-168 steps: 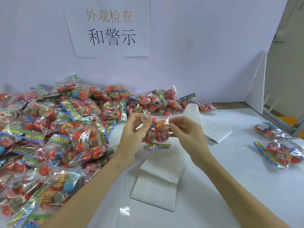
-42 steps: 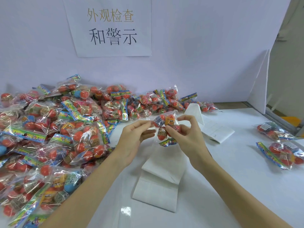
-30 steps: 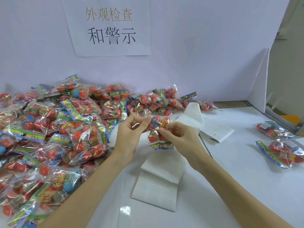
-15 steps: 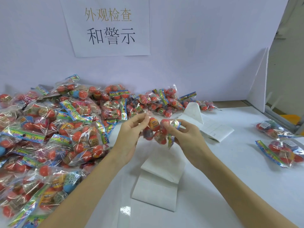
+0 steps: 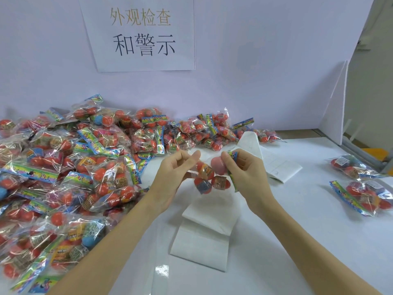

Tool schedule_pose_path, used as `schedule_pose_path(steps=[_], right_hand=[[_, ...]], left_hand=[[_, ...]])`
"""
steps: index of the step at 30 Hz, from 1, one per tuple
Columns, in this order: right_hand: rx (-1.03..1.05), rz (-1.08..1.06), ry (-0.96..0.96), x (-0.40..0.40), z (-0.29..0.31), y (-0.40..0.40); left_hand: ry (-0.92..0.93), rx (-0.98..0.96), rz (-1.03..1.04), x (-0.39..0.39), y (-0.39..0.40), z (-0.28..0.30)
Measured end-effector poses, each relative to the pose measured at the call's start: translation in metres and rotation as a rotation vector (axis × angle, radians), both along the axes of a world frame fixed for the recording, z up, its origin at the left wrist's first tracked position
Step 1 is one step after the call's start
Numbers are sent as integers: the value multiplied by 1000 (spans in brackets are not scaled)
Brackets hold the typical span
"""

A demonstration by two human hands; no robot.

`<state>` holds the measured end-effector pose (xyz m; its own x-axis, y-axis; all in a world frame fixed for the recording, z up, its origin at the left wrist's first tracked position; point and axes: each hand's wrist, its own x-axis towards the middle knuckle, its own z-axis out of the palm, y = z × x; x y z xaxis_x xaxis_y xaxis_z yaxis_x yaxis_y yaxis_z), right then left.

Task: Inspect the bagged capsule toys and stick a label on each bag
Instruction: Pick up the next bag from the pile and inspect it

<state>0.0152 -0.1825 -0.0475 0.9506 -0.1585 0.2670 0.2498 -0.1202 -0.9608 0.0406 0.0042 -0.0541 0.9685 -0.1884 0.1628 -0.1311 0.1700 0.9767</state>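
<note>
I hold one clear bag of red capsule toys in the air over the white table. My left hand pinches the bag's left edge between thumb and fingertips. My right hand grips the right side at the colourful header strip. Under the bag lies a folded white strip of label backing. A large heap of similar bags covers the table's left side up to the wall.
Two bags lie apart at the table's right, each with a small white label. A folded white sheet lies behind my right hand. A paper sign hangs on the back wall. A white board leans at the right rear.
The bag has been turned between my hands over the last seconds; its header strip, earlier at the bottom, is now upright under my right fingers. Both hands stayed above the label strip.
</note>
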Motion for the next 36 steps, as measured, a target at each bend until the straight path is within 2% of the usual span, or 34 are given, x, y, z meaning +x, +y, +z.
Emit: schedule_pose_path(steps=[8,13,17,19,23,24,28,32,36], right_hand=[[-97,-74,-74,4,-6,-1],[-161,-84,-46,3,-9,1],[-206,-88,-60,2,-9,0],[-154,-46,-27,1,-6,-3],[276,165,150,1,4,-5],[315,209,158,2,5,-5],[175,182,110,1,3,-2],[146,140,129,2,0,-2],[52,169,100,-1,-1,2]], left_hand=[[-114,129,211,4,-2,-6],[-151,217,214,4,-5,-11],[-113,237,157,2,-6,-17],[-102,236,100,2,-5,-16],[-86,119,170,5,-2,-15],[-75,102,191,6,-2,-14],[-40,110,156,4,-4,-15],[-60,172,47,0,-6,-15],[-80,148,90,-2,-6,-12]])
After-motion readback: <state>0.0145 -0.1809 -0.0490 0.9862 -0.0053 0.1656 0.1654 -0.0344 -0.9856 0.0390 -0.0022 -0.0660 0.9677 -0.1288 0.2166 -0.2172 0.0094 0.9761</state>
